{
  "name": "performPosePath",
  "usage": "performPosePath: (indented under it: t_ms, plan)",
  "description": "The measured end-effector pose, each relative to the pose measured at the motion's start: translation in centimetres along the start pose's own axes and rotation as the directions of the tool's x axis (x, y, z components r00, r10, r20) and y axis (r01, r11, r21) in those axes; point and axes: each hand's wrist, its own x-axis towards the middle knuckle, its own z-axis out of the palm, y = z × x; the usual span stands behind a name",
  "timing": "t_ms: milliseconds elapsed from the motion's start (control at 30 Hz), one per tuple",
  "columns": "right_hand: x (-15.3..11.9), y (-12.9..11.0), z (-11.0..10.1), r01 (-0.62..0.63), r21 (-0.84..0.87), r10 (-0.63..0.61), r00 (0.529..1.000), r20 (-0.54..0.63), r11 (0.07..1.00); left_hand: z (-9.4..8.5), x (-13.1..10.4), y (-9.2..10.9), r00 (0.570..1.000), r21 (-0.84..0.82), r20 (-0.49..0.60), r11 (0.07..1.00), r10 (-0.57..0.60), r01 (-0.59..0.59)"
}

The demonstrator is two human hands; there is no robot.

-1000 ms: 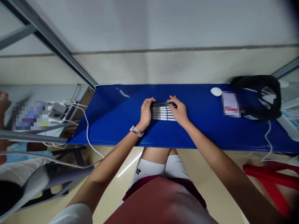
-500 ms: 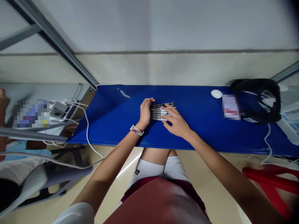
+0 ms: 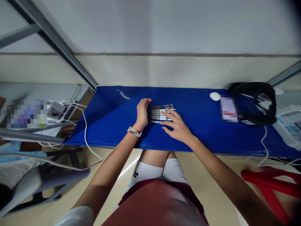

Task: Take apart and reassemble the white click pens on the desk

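Observation:
Several pens (image 3: 158, 114) lie side by side on the blue table (image 3: 113, 122), their tips pointing left. The rearmost one looks dark, the others have white barrels, and the front one sits a little apart from the row. My left hand (image 3: 142, 113) stands on its edge just left of the tips, fingers stretched out, with a small gap to the pens. My right hand (image 3: 178, 127) is spread over the right ends, fingertips on or just above the white barrels; it covers part of them. A colourful woven band (image 3: 134, 131) circles my left wrist.
At the right lie a white mouse-like object (image 3: 214, 96), a blurred packet (image 3: 228, 109) and a black headset-like strap (image 3: 270, 94). A white cable (image 3: 86, 128) hangs over the left edge. A red stool (image 3: 265, 179) stands below right; another person's arm shows far left.
My left hand has drawn back left from the pen tips, leaving a gap. The front pen now lies slightly apart from the row. My right hand's fingers have spread a little.

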Motion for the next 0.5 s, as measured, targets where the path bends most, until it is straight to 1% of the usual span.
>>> performPosePath:
  t_ms: [167,300,500]
  plan:
    - [0.05,0.23,0.0,-0.026,-0.034,0.026,1.0,-0.01,0.999,0.34,-0.16,0.01,1.0,-0.007,-0.017,1.0,0.011,-0.011]
    - [0.04,0.52,-0.01,-0.002,-0.032,0.002,1.0,-0.004,0.999,0.52,-0.24,0.3,1.0,-0.003,-0.008,1.0,0.02,-0.02]
    - [0.07,0.62,0.04,-0.036,-0.029,0.036,0.999,-0.008,0.999,0.41,0.11,0.53,1.0,0.006,0.011,1.0,0.016,-0.016]
